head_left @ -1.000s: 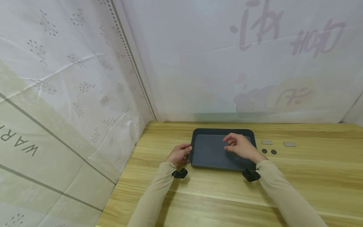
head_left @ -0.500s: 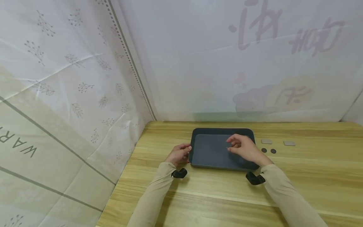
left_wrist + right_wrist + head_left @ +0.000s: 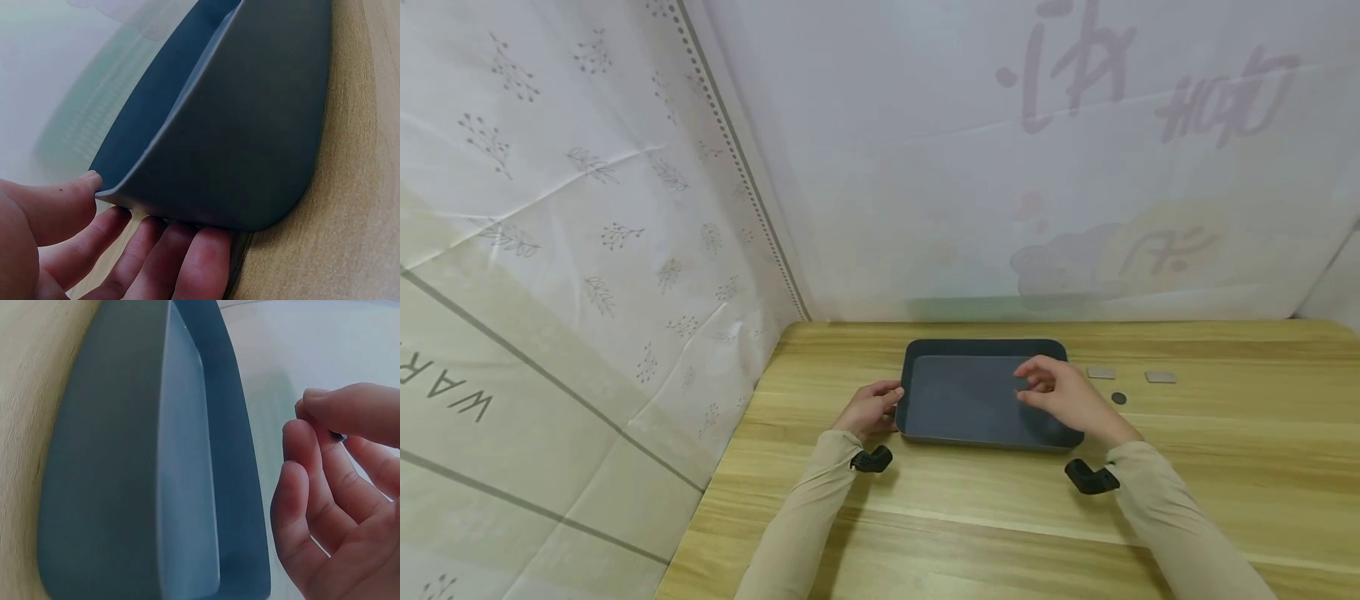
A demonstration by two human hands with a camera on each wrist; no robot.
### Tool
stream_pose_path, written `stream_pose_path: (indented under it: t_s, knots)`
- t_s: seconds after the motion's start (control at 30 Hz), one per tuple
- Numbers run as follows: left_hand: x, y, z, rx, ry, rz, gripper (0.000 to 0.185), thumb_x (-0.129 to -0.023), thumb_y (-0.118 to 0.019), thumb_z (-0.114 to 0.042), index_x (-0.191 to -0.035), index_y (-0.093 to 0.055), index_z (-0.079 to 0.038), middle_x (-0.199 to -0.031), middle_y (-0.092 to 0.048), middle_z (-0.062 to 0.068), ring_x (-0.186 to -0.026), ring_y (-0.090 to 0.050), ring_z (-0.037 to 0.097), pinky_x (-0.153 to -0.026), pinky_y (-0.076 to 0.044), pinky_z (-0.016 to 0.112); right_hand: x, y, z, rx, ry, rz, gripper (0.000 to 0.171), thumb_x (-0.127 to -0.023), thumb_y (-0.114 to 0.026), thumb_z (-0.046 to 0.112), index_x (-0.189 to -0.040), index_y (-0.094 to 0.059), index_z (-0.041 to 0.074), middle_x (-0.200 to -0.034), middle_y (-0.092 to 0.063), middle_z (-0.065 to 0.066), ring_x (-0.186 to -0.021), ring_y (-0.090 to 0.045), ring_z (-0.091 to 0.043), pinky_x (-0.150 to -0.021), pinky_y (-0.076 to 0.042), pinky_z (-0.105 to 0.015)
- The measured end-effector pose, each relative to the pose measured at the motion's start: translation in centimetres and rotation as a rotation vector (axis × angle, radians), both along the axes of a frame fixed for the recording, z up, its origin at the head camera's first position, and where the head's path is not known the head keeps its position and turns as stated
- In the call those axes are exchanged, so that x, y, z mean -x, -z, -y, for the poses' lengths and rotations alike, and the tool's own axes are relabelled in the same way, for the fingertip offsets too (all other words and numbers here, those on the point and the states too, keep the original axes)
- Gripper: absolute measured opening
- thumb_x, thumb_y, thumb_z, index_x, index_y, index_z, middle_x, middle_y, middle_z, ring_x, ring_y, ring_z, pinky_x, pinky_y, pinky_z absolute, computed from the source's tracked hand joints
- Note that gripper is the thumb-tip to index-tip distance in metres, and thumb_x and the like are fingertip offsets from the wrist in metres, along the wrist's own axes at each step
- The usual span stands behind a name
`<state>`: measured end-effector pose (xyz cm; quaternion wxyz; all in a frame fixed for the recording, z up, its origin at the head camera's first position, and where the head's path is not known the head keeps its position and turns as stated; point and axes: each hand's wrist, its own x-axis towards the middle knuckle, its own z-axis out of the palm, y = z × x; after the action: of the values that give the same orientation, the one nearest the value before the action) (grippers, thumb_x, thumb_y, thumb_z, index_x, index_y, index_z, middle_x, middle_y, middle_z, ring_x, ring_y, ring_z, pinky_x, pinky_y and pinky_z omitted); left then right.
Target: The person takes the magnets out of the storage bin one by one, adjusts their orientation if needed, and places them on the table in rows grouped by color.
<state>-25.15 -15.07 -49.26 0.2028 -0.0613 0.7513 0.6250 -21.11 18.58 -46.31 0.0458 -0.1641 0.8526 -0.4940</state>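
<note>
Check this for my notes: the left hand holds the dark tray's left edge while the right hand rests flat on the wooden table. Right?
Not quite. The head view shows the right hand raised over the dark tray, fingers curled, not flat on the wooden table. The left hand does hold the tray's left edge.

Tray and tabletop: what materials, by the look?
Tray: likely moulded plastic, matte dark grey-blue; thin wall, rounded corners, no glare. Left hand holds its rim. Tabletop: pale wood grain with a slight sheen, possibly laminate; cannot tell from the pictures.
</note>
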Motion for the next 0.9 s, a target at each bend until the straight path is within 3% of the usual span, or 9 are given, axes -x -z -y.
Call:
stream_pose_path:
  t_s: [0.37, 0.9]
  knots:
    - [0.1, 0.2, 0.1, -0.005, 0.005, -0.002, 0.042, -0.099, -0.055, -0.020, -0.137, -0.052, -0.003, -0.106, -0.062, 0.010, -0.080, -0.059, 0.015, -0.060, -0.051, 0.027, -0.6, -0.2, -2.1, 0.010, 0.022, -0.006, 0.033, -0.093, -0.065, 0.015, -0.122, -0.058, 0.001, -0.107, -0.062, -0.014, -0.089, -0.060, -0.013, -0.074, -0.053, -0.027]
    - [0.1, 0.1, -0.1, -0.009, -0.004, -0.004, 0.041, -0.100, -0.054, -0.019, -0.137, -0.051, -0.002, -0.108, -0.061, 0.011, -0.082, -0.058, 0.016, -0.060, -0.051, 0.026, -1.1, -0.6, -5.5, -0.079, 0.161, -0.015, 0.040, -0.093, -0.066, 0.032, -0.122, -0.058, 0.006, -0.106, -0.063, -0.012, -0.086, -0.058, -0.008, -0.070, -0.051, -0.030]
